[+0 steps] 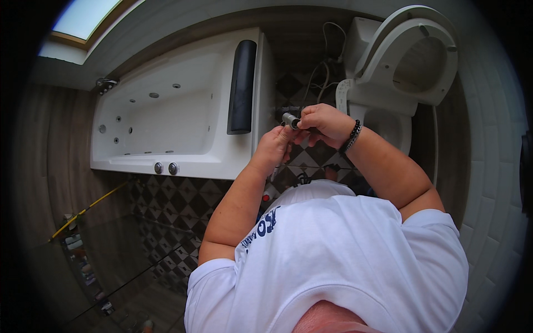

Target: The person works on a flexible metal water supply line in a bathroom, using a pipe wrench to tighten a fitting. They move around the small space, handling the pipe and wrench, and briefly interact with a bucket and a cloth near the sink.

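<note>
Both of my hands meet in front of my body, between the bathtub and the toilet. A short grey metal cylinder (290, 120) with a dark open end sticks up between them; its exact kind is too small to make out. My left hand (272, 147) is closed, its thumb and fingers around the cylinder's lower part. At the open end, my right hand (326, 125) pinches with thumb and forefinger, its other fingers curled beneath. What sits between those right fingertips is hidden. A dark bracelet (352, 137) circles my right wrist.
On the left stands a white bathtub (216, 161) with a black headrest (242, 87). At the right is a white toilet (422, 66) with its seat raised; thin hoses (326, 72) hang beside it. A yellow pole (89, 208) slants at far left over the patterned tile floor (175, 202).
</note>
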`<state>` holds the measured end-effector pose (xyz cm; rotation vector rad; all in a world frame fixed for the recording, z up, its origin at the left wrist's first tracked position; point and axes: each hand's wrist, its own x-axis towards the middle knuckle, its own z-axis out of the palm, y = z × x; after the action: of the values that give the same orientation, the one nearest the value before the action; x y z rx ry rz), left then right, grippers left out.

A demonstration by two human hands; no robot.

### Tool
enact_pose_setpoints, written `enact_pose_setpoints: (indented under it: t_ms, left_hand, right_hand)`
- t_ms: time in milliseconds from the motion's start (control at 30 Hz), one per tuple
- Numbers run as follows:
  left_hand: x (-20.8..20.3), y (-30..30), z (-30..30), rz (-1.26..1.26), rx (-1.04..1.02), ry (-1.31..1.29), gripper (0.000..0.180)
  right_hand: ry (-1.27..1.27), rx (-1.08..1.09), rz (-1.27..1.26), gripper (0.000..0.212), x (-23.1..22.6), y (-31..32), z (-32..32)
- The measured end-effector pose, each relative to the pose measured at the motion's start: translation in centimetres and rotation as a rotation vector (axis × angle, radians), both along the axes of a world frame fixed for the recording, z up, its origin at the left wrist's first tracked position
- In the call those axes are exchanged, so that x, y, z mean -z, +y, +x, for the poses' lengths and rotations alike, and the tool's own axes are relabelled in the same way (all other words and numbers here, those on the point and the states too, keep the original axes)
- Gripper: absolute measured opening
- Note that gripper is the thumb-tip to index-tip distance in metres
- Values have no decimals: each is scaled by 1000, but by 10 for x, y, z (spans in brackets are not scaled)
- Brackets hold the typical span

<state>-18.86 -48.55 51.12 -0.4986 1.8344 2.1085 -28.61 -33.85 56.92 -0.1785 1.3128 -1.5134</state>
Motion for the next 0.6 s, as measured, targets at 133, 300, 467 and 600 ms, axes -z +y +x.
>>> enact_pose_setpoints:
  t_ms: [133,300,467,600]
  left_hand:
    - [-10,1,-4,-40,-12,-44,49]
    - [-4,1,-4,3,-2,-22,49]
    - [-9,2,-3,-38,18,-15,52]
    - [-19,2,-3,-70,30,-4,53]
  right_hand:
    - [30,-11,16,8,-6,-1,-5]
    - [27,-19,7,9,7,2,-4]
    - [-21,6,-13,9,1,4,-2]
    - [-19,9,-17,8,-3,3,-2]
